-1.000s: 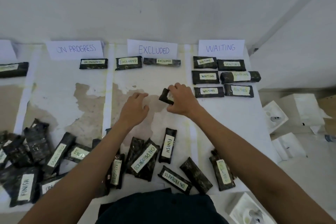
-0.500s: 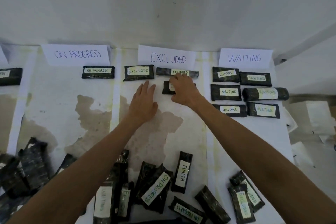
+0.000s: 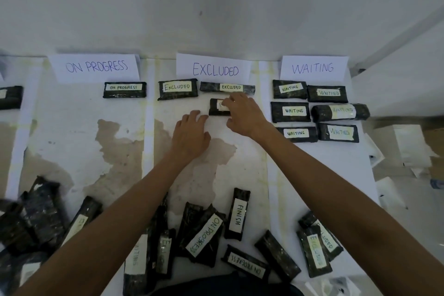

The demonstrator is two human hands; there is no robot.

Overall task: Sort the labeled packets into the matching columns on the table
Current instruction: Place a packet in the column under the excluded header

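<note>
In the EXCLUDED column, my right hand covers the right half of a black packet, fingers on top and thumb at its near edge. The packet lies flat on the table, just below two packets labelled EXCLUDED, and its white label is mostly hidden. To the left, my left hand rests palm down on the table with spread fingers and holds nothing. The ON PROGRESS column has one packet. The WAITING column holds several packets.
Several unsorted black packets lie along the near edge: a pile at the left, FINISH and ON PROGRESS in the middle, EXCLUDED ones at the right. A wall rises behind the headers. White boxes sit past the table's right edge.
My right hand carried the packet from mid-table up into the EXCLUDED column and set it down under the second EXCLUDED packet. My left hand slid forward and flattened beside it.
</note>
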